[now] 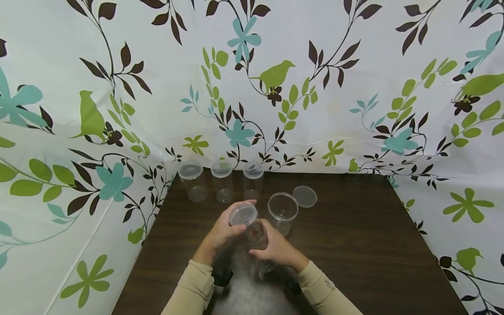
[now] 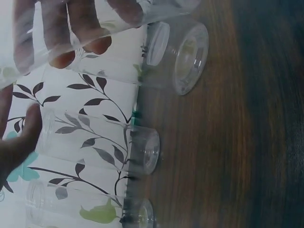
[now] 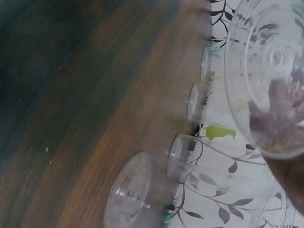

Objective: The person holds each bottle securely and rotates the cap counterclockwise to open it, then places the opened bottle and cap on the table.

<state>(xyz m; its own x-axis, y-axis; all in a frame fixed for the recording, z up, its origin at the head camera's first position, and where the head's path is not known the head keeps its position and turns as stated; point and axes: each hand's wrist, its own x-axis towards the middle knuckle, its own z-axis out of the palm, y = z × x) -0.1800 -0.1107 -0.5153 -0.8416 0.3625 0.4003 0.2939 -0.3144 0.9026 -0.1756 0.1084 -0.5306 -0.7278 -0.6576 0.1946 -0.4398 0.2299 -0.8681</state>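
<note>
Right between the two hands, a clear lidded jar [image 1: 255, 232] is being gripped at a tilt, its upper part wrapped by the curled fingers and thumb of the left hand [image 1: 223, 229], its lower body clasped just as roundly by the right hand [image 1: 278, 249]. Just beyond the right hand, a lidless jar [image 1: 282, 214] is seen upright on the dark table [image 1: 354, 245], a loose lid [image 1: 305, 197] laid flat beside it, while past the left hand three capped jars [image 1: 222, 181] are lined up.
</note>
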